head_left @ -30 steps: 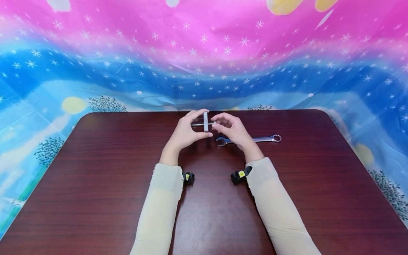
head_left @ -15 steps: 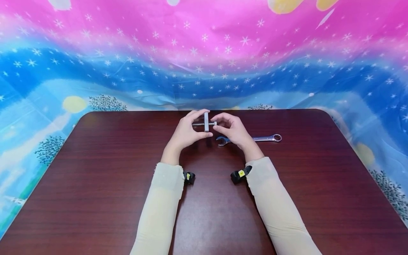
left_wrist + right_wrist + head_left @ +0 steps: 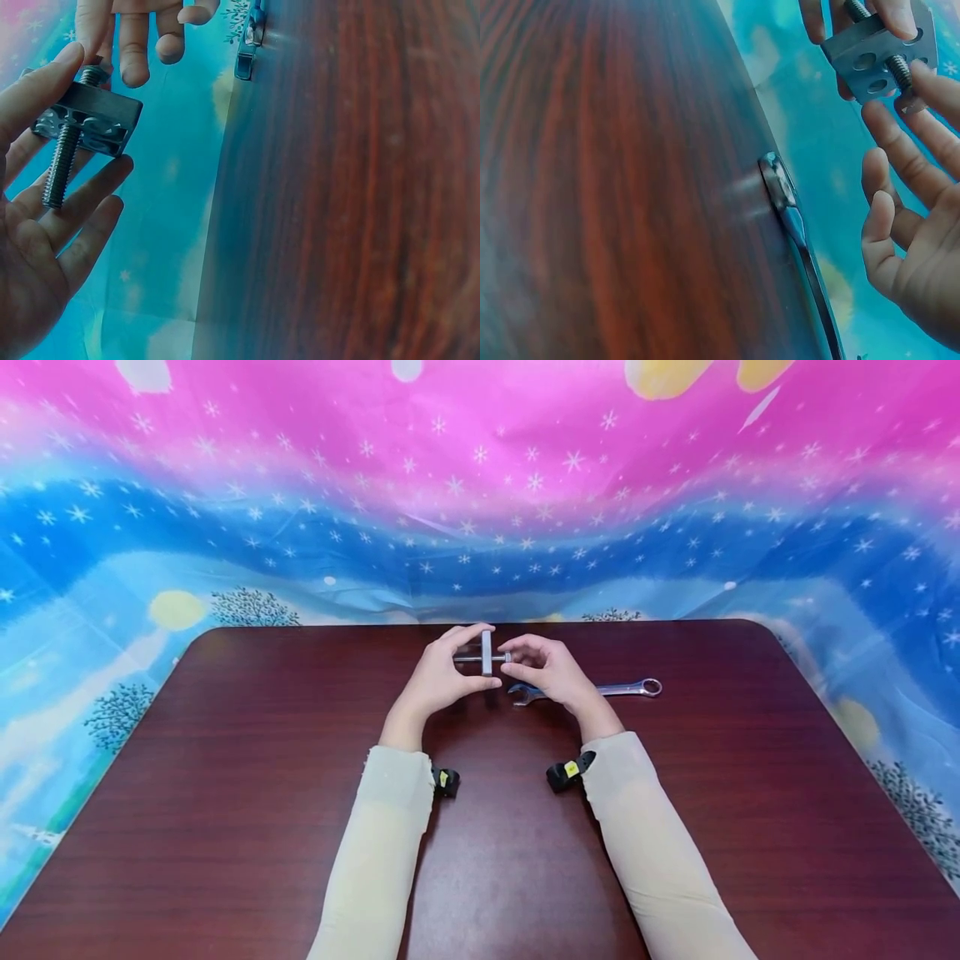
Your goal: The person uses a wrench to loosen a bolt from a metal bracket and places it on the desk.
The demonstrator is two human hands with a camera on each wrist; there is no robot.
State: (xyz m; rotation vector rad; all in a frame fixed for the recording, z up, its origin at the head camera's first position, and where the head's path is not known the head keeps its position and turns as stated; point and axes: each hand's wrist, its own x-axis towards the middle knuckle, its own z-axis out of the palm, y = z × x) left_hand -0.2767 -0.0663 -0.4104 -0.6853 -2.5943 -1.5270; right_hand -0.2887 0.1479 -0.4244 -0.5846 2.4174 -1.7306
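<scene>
A grey metal block with several holes in its face is gripped at its edges by the left hand, thumb below and fingers above in the head view. A threaded bolt passes through the block, its long shank on the left hand's side. At the bolt's head, on the other side, the right hand has its thumb and forefinger around it; the other right fingers are loosely bent. The block is held above the table, upright in the head view.
A silver combination wrench lies on the dark red-brown table, behind and right of the right hand, its open end partly below that hand. A patterned cloth hangs beyond the table's far edge. Each wrist wears a small black camera.
Both hands keep nearly the same place with the block and bolt between them. The right thumb and fingers have shifted slightly around the bolt head.
</scene>
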